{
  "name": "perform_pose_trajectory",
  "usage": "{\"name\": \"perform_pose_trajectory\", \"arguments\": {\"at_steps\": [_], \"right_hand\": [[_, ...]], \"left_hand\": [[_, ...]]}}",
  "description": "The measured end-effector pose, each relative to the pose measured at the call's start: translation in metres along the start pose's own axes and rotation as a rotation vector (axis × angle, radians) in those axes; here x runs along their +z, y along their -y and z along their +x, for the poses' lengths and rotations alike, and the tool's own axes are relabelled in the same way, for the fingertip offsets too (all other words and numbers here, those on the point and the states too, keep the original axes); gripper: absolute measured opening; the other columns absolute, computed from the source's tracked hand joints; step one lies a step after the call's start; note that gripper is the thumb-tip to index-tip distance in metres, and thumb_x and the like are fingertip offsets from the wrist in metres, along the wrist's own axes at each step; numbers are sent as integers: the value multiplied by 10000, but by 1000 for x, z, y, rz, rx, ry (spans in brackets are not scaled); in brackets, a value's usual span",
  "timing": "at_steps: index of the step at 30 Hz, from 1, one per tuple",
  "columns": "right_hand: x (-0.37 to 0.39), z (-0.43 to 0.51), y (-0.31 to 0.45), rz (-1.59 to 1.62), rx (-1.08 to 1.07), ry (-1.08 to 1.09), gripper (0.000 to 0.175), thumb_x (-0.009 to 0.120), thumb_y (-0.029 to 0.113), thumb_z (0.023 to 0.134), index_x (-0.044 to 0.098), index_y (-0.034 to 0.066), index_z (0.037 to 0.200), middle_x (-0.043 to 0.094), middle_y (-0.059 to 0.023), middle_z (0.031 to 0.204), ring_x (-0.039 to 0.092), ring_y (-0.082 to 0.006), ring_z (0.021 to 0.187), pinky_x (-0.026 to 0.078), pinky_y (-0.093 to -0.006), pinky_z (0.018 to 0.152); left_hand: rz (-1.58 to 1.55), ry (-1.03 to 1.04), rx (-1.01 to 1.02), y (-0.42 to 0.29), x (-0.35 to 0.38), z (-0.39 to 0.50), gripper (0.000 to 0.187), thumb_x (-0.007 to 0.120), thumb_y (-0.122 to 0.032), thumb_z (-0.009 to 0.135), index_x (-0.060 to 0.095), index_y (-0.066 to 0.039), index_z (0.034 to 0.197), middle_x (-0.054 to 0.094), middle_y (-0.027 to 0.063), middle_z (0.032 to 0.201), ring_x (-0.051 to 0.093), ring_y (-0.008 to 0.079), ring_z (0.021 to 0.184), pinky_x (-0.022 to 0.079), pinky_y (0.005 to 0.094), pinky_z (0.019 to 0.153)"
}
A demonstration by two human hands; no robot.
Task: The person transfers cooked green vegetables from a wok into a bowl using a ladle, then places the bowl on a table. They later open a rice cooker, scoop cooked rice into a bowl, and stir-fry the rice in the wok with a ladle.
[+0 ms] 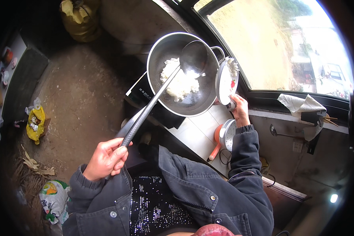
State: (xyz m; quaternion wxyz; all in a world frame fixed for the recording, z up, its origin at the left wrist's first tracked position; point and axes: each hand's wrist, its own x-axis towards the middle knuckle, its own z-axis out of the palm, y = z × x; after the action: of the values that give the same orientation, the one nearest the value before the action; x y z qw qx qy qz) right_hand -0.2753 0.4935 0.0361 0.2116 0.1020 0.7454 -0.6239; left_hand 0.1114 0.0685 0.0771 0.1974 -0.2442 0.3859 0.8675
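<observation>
My left hand (107, 160) grips the dark handle of a metal ladle (194, 56). The ladle's round head is over a deep metal wok (203, 101), above a clump of white food (181, 84) that looks like cooked rice. At the wok's right rim, my right hand (239, 110) holds a white dish (224, 84) with a red flower pattern, tipped on its side. White food clings to the dish's upper end. A small grey, rough-looking thing (232, 105) shows by my right fingers; what it is I cannot tell.
Under the wok is a black cooker (141, 88) on a white tiled counter (194, 128). An orange-handled pot with a perforated insert (228, 135) stands nearby. A window (253, 44) lies beyond; a ladle (274, 131) hangs on the right wall. A yellow bag (35, 125) sits on the floor.
</observation>
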Motion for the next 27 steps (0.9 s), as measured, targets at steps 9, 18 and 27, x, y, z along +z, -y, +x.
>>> {"name": "perform_pose_trajectory", "arguments": {"at_steps": [9, 18, 27], "right_hand": [[-2, -18, -14, -13, -87, 19, 364, 681, 28, 890, 620, -73, 1234, 711, -107, 1096, 680, -150, 952, 524, -274, 872], [-47, -66, -42, 63, -154, -93, 396, 662, -3, 894, 595, -69, 1278, 704, -95, 1105, 672, -138, 951, 525, -262, 866], [-82, -155, -217, 186, -103, -436, 463, 632, -42, 853, 550, -91, 1306, 687, -119, 1136, 662, -178, 981, 523, -281, 866]], "left_hand": [[-12, 107, -71, 9, 16, 20, 262, 553, -143, 1029, 565, 23, 1232, 535, 14, 754, 457, 34, 528, 367, 198, 411], [41, 77, -43, -3, 11, 0, 301, 548, -144, 1027, 542, 52, 1255, 549, 40, 751, 432, 37, 499, 359, 198, 409], [64, -77, 8, 24, 35, 23, 308, 532, -151, 1031, 534, 56, 1259, 544, 55, 784, 429, 50, 492, 355, 195, 379]]}}
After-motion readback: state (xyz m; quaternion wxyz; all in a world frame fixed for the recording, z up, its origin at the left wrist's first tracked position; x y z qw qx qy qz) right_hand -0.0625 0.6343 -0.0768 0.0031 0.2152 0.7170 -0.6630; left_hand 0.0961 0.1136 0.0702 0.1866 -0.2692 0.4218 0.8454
